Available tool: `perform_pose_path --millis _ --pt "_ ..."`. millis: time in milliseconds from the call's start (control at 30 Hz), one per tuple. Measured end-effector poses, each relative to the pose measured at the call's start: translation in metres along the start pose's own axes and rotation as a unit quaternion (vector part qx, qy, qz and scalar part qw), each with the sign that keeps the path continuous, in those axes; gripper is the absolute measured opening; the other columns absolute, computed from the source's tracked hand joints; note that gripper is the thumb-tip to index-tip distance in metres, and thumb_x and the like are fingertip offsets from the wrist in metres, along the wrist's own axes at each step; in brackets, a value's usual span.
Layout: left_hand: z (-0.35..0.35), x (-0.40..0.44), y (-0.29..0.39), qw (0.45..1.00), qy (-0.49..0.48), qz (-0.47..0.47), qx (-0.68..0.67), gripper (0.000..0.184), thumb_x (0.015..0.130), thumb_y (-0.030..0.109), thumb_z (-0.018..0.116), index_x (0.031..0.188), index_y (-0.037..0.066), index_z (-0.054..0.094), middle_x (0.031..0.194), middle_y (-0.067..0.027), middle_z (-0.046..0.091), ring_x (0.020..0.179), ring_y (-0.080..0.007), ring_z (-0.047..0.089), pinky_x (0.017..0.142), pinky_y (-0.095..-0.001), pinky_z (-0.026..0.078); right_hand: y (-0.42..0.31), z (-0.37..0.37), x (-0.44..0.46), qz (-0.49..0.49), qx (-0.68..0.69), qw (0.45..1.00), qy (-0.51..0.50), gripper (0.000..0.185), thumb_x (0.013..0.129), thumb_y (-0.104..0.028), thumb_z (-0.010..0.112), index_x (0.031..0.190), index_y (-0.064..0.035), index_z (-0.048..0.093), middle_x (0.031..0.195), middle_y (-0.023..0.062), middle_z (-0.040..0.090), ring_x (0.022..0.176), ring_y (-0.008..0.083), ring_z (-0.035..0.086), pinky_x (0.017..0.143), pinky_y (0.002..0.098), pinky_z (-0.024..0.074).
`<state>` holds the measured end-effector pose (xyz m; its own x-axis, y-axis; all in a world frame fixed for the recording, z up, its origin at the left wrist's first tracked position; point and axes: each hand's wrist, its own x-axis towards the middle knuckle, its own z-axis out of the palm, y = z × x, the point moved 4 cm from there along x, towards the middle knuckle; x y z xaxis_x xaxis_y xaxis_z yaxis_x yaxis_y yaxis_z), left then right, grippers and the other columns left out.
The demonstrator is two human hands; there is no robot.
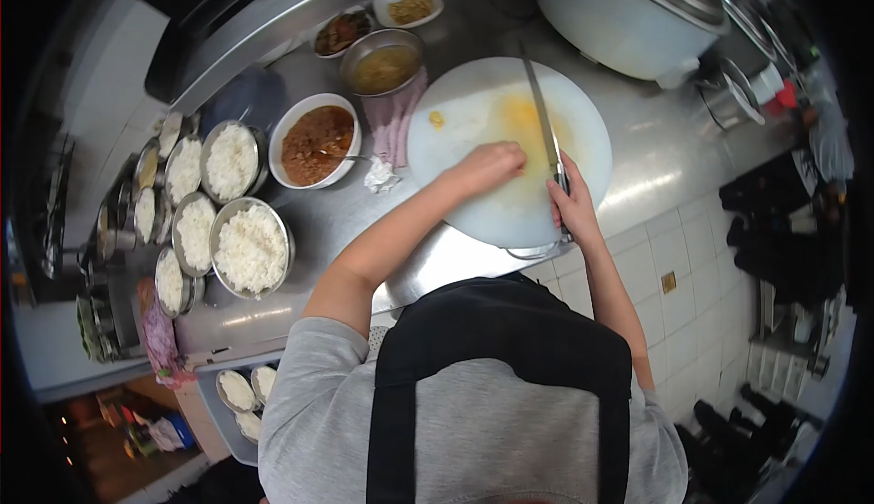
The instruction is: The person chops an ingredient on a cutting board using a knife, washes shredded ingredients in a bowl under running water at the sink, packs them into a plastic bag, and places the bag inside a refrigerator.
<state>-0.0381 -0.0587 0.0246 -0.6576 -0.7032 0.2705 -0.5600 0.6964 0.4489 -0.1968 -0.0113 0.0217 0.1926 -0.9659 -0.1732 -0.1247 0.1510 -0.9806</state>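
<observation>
My right hand [575,202] grips the black handle of a long kitchen knife [541,108], whose blade points away from me across a round white cutting board [455,208]. Curled into a loose fist, my left hand [492,165] rests on or just above the board, to the left of the blade. Whatever its fingers may hold is hidden. A yellow stain marks the board's surface, and a small yellow scrap [436,119] lies near its left side.
Left of the board stand a bowl of reddish-brown minced sauce [317,144] with a spoon, a pink cloth [391,126] and crumpled white paper [381,175]. Several metal bowls of rice [250,247] fill the counter's left. Behind sits a metal bowl of yellow liquid [382,69]; a large cooker [628,17] stands back right.
</observation>
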Motion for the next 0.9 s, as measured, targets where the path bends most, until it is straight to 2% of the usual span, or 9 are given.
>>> perform_pose_path --millis 133,233,300,367,433,533,600,800,900 --pt "0.006 -0.009 0.008 0.994 -0.006 0.007 0.111 0.012 0.076 0.011 0.049 0.077 0.0 0.054 0.083 -0.0145 0.056 0.08 -0.0294 0.056 0.071 -0.0369 0.047 0.002 0.003 0.009 -0.012 0.017 1.0 0.004 0.055 0.086 -0.006 0.049 0.136 -0.009 0.026 0.054 -0.0003 0.044 0.038 0.0071 0.038 0.034 0.0218 0.0333" --pt "-0.008 -0.009 -0.022 0.997 0.018 -0.055 0.057 0.015 0.077 0.012 0.053 0.089 0.003 0.053 0.089 -0.0134 0.054 0.083 -0.031 0.056 0.073 -0.0386 0.045 0.007 0.0 0.009 -0.023 0.032 0.999 0.003 0.055 0.086 -0.006 0.048 0.136 -0.0062 0.025 0.054 -0.0004 0.044 0.037 0.0068 0.038 0.034 0.0216 0.0329" --pt "-0.047 -0.01 -0.061 0.978 0.148 -0.115 0.09 0.015 0.078 0.012 0.053 0.089 0.003 0.056 0.087 -0.0151 0.058 0.081 -0.032 0.057 0.071 -0.0397 0.045 0.008 0.002 0.009 -0.03 0.036 0.999 0.003 0.055 0.087 -0.006 0.048 0.136 -0.0049 0.025 0.053 -0.0005 0.044 0.037 0.0067 0.037 0.034 0.0215 0.0327" --pt "-0.107 -0.013 -0.097 0.944 0.199 -0.252 0.076 0.015 0.078 0.013 0.053 0.086 0.002 0.061 0.082 -0.0174 0.061 0.077 -0.0329 0.059 0.068 -0.0409 0.046 0.007 0.002 0.007 -0.031 0.041 0.999 0.014 0.054 0.087 -0.006 0.048 0.135 -0.004 0.025 0.053 -0.0005 0.043 0.037 0.0068 0.037 0.034 0.0216 0.0329" --pt "-0.155 -0.016 -0.13 0.917 0.261 -0.276 0.118 0.015 0.078 0.015 0.055 0.082 0.004 0.064 0.077 -0.0191 0.062 0.073 -0.0337 0.06 0.067 -0.0421 0.047 0.007 0.001 0.006 -0.033 0.035 0.999 0.011 0.053 0.087 -0.006 0.048 0.135 -0.0038 0.025 0.053 -0.0002 0.043 0.037 0.0069 0.037 0.033 0.0217 0.033" --pt "-0.177 -0.016 -0.194 0.892 0.216 -0.325 0.228 0.014 0.076 0.016 0.057 0.082 0.008 0.066 0.08 -0.0177 0.063 0.076 -0.0333 0.061 0.069 -0.0422 0.048 0.011 0.001 0.009 -0.024 0.045 0.999 0.005 0.053 0.087 -0.006 0.047 0.135 -0.0034 0.024 0.053 0.0003 0.044 0.037 0.0071 0.037 0.033 0.0216 0.0331" --pt "-0.182 -0.01 -0.206 0.879 0.109 -0.372 0.278 0.017 0.078 0.015 0.054 0.085 0.004 0.064 0.085 -0.0183 0.064 0.086 -0.0324 0.062 0.073 -0.0403 0.05 0.009 0.002 0.008 -0.023 0.043 0.999 0.006 0.053 0.087 -0.006 0.047 0.135 -0.003 0.024 0.053 0.0004 0.044 0.037 0.0073 0.037 0.033 0.0217 0.0331" --pt "-0.194 -0.007 -0.208 0.862 0.102 -0.427 0.254 0.016 0.069 0.011 0.06 0.083 0.005 0.066 0.092 -0.0169 0.063 0.086 -0.0318 0.061 0.073 -0.0411 0.049 0.008 0.002 0.009 -0.009 0.05 0.999 0.017 0.053 0.088 -0.006 0.046 0.135 -0.002 0.023 0.054 0.001 0.044 0.038 0.0076 0.038 0.035 0.0223 0.0337" --pt "-0.158 -0.022 -0.239 0.882 0.042 -0.297 0.364 0.015 0.069 0.01 0.059 0.083 0.009 0.066 0.093 -0.015 0.063 0.087 -0.0312 0.061 0.075 -0.0396 0.048 0.01 0.001 0.011 -0.018 0.057 0.998 0.016 0.053 0.087 -0.005 0.045 0.136 -0.0034 0.024 0.054 0.0004 0.043 0.04 0.0077 0.039 0.035 0.0224 0.0348"
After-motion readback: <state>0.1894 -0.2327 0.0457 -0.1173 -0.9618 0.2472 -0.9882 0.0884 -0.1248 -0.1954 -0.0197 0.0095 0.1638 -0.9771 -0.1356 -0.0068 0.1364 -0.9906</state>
